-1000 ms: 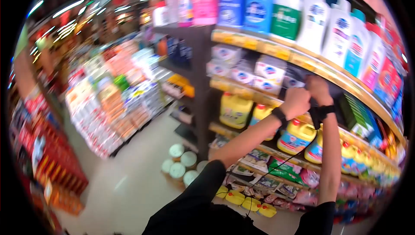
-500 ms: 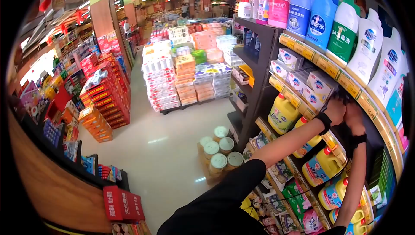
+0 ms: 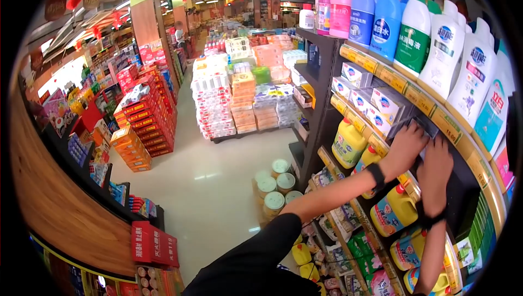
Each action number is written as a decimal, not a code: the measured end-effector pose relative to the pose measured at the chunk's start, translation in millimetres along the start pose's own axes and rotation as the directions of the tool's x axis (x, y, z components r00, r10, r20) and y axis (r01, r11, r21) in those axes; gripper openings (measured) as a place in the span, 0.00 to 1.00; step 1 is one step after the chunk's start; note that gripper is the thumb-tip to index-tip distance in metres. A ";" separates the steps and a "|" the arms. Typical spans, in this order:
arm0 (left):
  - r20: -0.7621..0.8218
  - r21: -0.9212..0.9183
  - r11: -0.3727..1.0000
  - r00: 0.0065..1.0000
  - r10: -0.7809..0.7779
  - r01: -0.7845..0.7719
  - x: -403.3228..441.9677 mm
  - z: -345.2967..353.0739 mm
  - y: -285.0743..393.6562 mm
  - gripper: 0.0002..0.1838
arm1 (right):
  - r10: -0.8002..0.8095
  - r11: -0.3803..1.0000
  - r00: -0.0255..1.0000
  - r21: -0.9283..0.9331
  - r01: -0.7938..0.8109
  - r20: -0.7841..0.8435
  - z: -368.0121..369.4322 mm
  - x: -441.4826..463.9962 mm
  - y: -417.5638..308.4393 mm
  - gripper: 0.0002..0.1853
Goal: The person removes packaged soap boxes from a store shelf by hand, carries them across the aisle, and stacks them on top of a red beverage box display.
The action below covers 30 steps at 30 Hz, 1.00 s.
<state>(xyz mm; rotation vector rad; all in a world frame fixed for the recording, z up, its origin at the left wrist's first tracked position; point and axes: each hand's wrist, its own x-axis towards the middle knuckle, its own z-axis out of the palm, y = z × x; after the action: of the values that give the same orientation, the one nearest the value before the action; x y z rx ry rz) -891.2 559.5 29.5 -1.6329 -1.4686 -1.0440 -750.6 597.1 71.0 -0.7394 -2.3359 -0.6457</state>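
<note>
Both my hands reach into the soap shelf on the right. My left hand (image 3: 406, 146) is closed, its fingers bent over the edge of a dark grey piece (image 3: 426, 126) that I cannot identify. Close beside it, my right hand (image 3: 437, 168) has its fingers pressed together against the same spot, their grip partly hidden. Left of my hands, white boxed soaps (image 3: 385, 101) with blue round labels stand stacked in two tiers. Yellow detergent jugs (image 3: 393, 210) with red caps fill the shelf under my forearms.
White, green and blue bottles (image 3: 414, 37) line the shelf above, behind a yellow price strip (image 3: 406, 86). Lidded tubs (image 3: 274, 200) stand on the floor by the shelf end. Across the aisle are stacked tissue packs (image 3: 215, 100) and red cartons (image 3: 152, 119).
My hands have drawn back toward me, lower and left in view, so more of them shows at the shelf opening. The view has turned slightly right.
</note>
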 end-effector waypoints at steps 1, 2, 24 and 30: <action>-0.054 -0.063 0.998 0.998 0.023 -0.026 -7.5 -17.5 5.6 0.22 | 0.003 1.000 0.996 0.017 -0.001 -0.092 -18.1 -19.6 -10.0 0.22; -0.056 -0.090 0.994 0.997 0.048 -0.053 -19.8 -24.2 7.2 0.22 | 0.018 1.000 0.988 0.020 -0.015 -0.153 -31.4 -40.7 -19.1 0.23; 0.330 0.024 0.219 0.200 -0.923 0.975 -475.6 -393.5 -37.2 0.19 | -0.682 0.189 0.678 0.962 -0.198 0.273 59.8 -172.7 -459.8 0.22; -0.056 -0.036 0.012 0.010 -0.998 0.999 -515.3 -459.1 -52.6 0.18 | -0.829 0.069 0.541 0.986 -0.155 0.143 45.8 -140.4 -574.7 0.21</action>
<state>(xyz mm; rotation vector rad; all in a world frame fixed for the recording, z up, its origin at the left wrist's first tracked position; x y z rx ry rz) -1013.3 -67.9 -236.2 -0.1072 -2.6495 -1.7328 -1040.2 158.4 -204.3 0.5221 -2.8893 1.3926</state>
